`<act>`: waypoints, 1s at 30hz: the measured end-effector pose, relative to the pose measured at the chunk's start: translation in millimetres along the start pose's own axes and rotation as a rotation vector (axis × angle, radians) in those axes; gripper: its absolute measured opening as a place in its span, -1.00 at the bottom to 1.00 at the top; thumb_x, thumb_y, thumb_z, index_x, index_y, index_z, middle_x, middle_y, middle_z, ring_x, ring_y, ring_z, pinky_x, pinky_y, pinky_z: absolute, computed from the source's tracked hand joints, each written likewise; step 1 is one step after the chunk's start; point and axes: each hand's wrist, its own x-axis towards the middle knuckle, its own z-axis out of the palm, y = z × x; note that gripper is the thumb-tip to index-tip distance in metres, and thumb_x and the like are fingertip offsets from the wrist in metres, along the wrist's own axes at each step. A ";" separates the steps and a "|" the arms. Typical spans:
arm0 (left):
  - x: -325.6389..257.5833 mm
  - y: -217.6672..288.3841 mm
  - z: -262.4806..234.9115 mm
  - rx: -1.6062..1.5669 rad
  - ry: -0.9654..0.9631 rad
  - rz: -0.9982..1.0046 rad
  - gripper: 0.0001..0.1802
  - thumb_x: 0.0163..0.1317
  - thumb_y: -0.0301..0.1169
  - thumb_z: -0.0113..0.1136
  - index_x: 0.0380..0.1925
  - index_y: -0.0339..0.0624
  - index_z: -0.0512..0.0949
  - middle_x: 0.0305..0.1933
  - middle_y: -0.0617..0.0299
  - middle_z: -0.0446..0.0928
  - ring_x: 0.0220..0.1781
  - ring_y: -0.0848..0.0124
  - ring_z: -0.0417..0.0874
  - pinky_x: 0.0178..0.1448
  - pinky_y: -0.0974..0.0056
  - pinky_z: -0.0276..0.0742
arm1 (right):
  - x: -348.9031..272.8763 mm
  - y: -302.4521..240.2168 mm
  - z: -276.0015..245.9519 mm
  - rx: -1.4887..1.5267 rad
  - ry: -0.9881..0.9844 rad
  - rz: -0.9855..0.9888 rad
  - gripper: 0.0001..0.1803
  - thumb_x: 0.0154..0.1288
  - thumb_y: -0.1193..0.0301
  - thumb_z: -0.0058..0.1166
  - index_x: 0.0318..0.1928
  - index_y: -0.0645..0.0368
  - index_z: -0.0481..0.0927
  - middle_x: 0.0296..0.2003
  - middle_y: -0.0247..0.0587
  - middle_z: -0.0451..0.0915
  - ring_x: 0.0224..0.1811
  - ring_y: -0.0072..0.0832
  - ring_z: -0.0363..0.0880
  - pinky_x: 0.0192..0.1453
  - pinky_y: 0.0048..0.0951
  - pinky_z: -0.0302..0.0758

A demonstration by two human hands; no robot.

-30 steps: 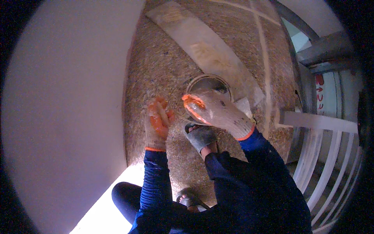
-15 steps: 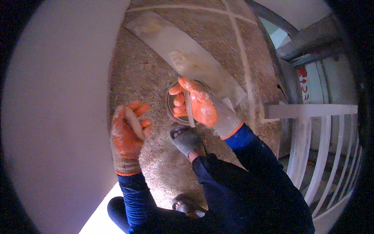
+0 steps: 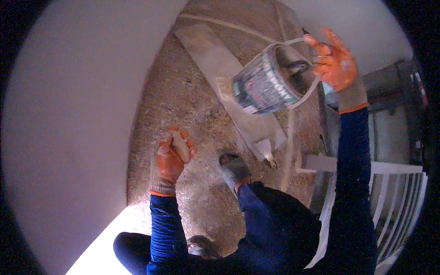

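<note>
A small round bucket [image 3: 266,82] hangs up in the air, high on the right side of the view. It is tipped over to the left, so its open top faces the right hand. Its side has grey and dark stripes. Something dark sits inside it, but it is too hard to tell what.

The bucket has a thin pale wire handle [image 3: 306,68]. The right hand [image 3: 333,62] wears an orange glove, and its fingers are curled tight around that handle. The arm has a blue sleeve and reaches up from the lower right.

The left hand [image 3: 172,158] is lower down, near the middle. It has an orange glove too. Its fingers are closed around a pale, smooth handle [image 3: 181,145] that sticks up out of the fist. The rest of that tool is hidden.

Under the bucket lies a long flat grey board [image 3: 220,78] on the rough brown floor [image 3: 183,96]. A small pale pointed thing [image 3: 267,151] lies at the near end of the board. A foot in a grey sandal [image 3: 234,168] stands just beside it.

A big white wall [image 3: 73,114] fills the left side. A white railing [image 3: 398,192] stands on the right.
</note>
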 end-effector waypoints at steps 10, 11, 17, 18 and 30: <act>25.5 -30.1 -76.9 0.357 0.148 0.093 -0.25 0.29 0.22 0.31 0.25 -0.08 0.46 -0.12 0.25 0.57 -0.18 0.37 0.62 -0.15 0.20 0.61 | 48.2 -18.4 -218.5 -0.608 0.622 -0.041 -0.61 0.46 -0.02 0.18 0.05 -0.03 0.64 -0.35 -0.42 0.63 -0.58 -0.70 0.34 -0.49 -0.52 0.36; 30.8 -28.1 -77.4 0.415 0.124 0.110 -0.26 0.30 0.22 0.30 0.24 -0.08 0.47 -0.13 0.25 0.57 -0.21 0.38 0.62 -0.17 0.22 0.60 | 60.7 -13.4 -243.5 -0.664 0.686 -0.021 -0.59 0.44 -0.05 0.19 -0.04 0.00 0.65 -0.44 -0.48 0.58 -0.60 -0.71 0.33 -0.50 -0.53 0.35; 52.2 5.3 -59.7 0.632 0.127 0.112 -0.35 0.38 0.14 0.24 0.22 -0.14 0.49 -0.25 0.28 0.54 -0.32 0.46 0.56 -0.25 0.29 0.53 | 84.8 -9.1 -324.7 -0.758 0.767 0.186 -0.65 0.49 0.04 0.08 0.02 0.01 0.55 -0.40 -0.54 0.48 -0.54 -0.66 0.29 -0.47 -0.47 0.34; 54.6 11.6 -60.2 0.694 0.130 0.045 -0.36 0.39 0.12 0.24 0.21 -0.15 0.50 -0.26 0.28 0.54 -0.33 0.47 0.55 -0.26 0.30 0.51 | 88.1 -7.8 -333.4 -0.527 0.828 0.218 -0.61 0.45 -0.08 0.15 -0.12 -0.04 0.62 -0.53 -0.68 0.39 -0.66 -0.73 0.17 -0.56 -0.51 0.23; 51.3 32.8 -87.2 0.245 0.330 -0.152 -0.27 0.38 0.14 0.22 0.31 -0.19 0.46 -0.01 0.11 0.62 -0.24 0.36 0.62 -0.16 0.26 0.57 | 79.7 7.3 -406.4 -1.727 0.777 0.242 -0.51 0.58 0.30 0.01 0.42 0.14 0.36 0.18 -0.11 0.55 0.22 -0.21 0.47 0.31 -0.21 0.42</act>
